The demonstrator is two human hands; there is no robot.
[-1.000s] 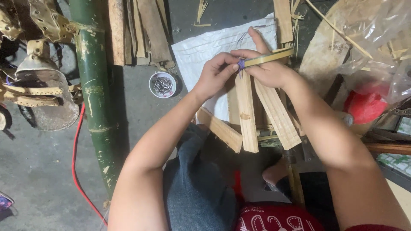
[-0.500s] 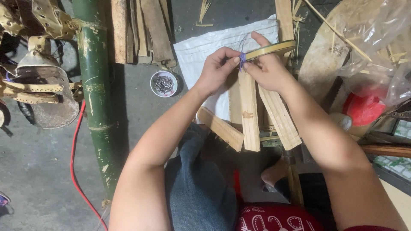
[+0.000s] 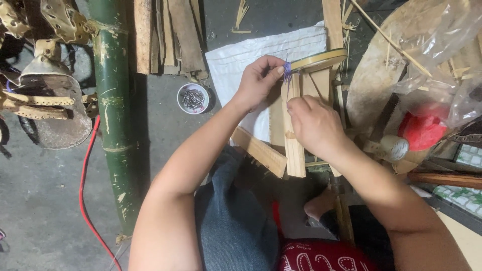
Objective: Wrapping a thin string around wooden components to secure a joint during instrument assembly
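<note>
Our left hand [image 3: 258,80] pinches the purple thread [image 3: 287,73] at the top of the upright wooden slat [image 3: 292,135], beside the bamboo ring [image 3: 319,60]. Our right hand [image 3: 314,123] is closed around the slat. If the pinch loosens, the thread may slip and the ring may fall.

A grey concrete floor [image 3: 40,200] fills the scene. A green bamboo pole [image 3: 113,100] lies on it, with a red cable [image 3: 83,180] just left and a white sack [image 3: 251,60] to the right.

The left hand [image 3: 258,80] pinches purple thread [image 3: 287,73] at the top of an upright wooden slat [image 3: 292,145], beside a curved bamboo strip [image 3: 319,60]. The right hand [image 3: 314,123] grips the slat lower down. A small bowl of nails [image 3: 193,98] sits near a green bamboo pole [image 3: 114,110].
</note>
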